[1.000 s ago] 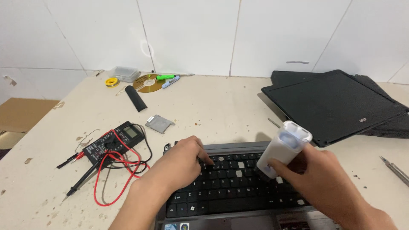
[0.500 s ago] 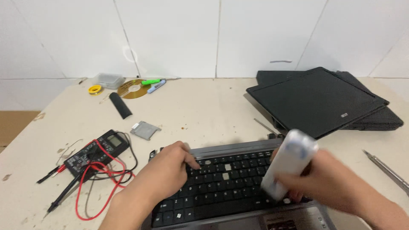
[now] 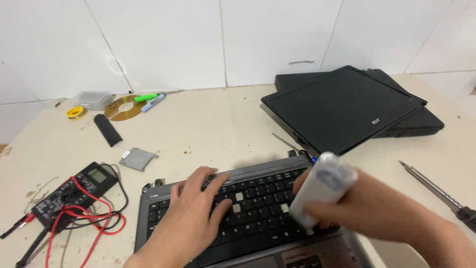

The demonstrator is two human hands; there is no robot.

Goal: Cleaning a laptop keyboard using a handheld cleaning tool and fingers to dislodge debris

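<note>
The left hand lies flat on the laptop keyboard, fingers spread and lightly curled, tips pressing on the upper key rows; it grips nothing. The right hand is wrapped around a white plastic bottle, fingers closed about its lower half, the bottle tilted with its rounded top pointing up and away and its lower end just above the right part of the keyboard. The bottle is motion-blurred, so its finer detail cannot be told.

The keyboard sits in a grey laptop base at the near middle of the beige worktable; several keys are missing, leaving pale gaps among the black ones.

To the near left lies a black multimeter with red and black leads looping beside it. Just beyond the base's far left corner is a small grey metal plate. Farther left and back are a black cylindrical piece, a yellow roll of tape, a clear plastic box, a gold disc, and a green marker beside a blue pen.

At the far right, closed black laptops are stacked, the top one askew. A screwdriver lies at the near right, well apart from the hands.
</note>
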